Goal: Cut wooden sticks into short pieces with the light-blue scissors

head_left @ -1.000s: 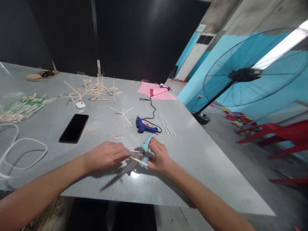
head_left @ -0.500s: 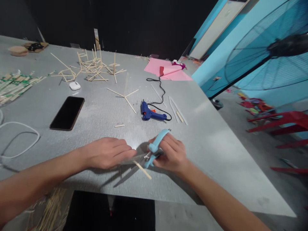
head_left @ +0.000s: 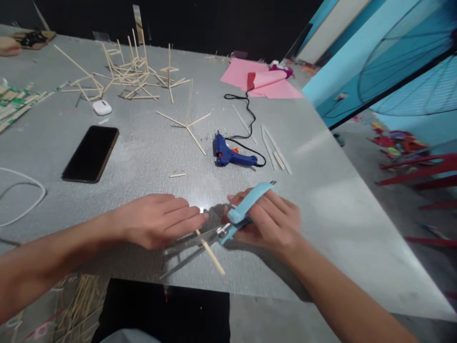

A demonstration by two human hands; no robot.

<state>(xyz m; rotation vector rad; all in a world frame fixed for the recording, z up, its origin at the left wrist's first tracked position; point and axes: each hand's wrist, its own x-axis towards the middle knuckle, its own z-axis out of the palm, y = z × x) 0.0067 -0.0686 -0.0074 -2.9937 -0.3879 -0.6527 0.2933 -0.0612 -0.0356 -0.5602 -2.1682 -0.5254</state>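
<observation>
My right hand (head_left: 276, 219) is wrapped round the light-blue handles of a pair of scissors (head_left: 250, 204). Their blades reach left, and a thin wooden stick (head_left: 213, 257) lies across them near the pivot. My left hand (head_left: 157, 221) is closed, fingers together, with the far end of the stick at its fingertips, which partly hide it. Both hands are low over the near side of the grey table. Beyond them lie a short piece of stick (head_left: 177, 175) and a blue glue gun (head_left: 235, 157) with a black cord.
A joined stick frame (head_left: 186, 126) and larger stick structures (head_left: 137, 78) stand further back. On the left are a black phone (head_left: 91, 154), a white earbud case (head_left: 102, 107) and a white cable (head_left: 41, 188). Pink paper (head_left: 271, 78) and glue sticks (head_left: 276, 147) are at right.
My view has shifted, so the table things sit higher. The scissors have turned slightly and their handles have moved right with my right hand. My left hand remains at the stick.
</observation>
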